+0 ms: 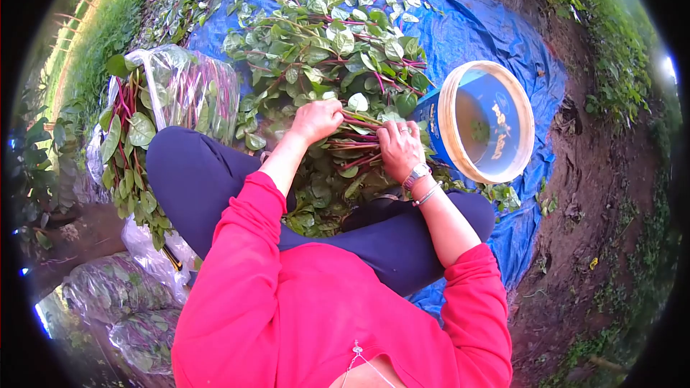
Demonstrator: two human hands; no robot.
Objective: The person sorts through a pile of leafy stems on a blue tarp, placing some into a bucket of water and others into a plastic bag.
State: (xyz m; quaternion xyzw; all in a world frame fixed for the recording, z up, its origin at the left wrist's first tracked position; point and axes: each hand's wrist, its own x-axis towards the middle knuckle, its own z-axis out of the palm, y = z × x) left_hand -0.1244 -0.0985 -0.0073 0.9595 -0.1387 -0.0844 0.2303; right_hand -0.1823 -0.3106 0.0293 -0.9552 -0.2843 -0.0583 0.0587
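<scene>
Between my crossed legs lies a bundle of leafy greens with purple-red stems (356,145). My left hand (317,121) is closed at the upper left of the bundle, its fingers pinched on stems. On the bundle's right side my right hand (401,145), with a watch and a bangle at the wrist, has its fingers curled over the stems. Just beyond both hands spreads a large heap of green leaves with reddish stems (323,47).
A tilted blue bucket (445,118) with water in it stands right of my right hand on a blue tarp (521,50). Left of my knee is a clear plastic bag of greens (198,90). More wrapped bundles (118,291) lie at the lower left. Bare soil borders the tarp.
</scene>
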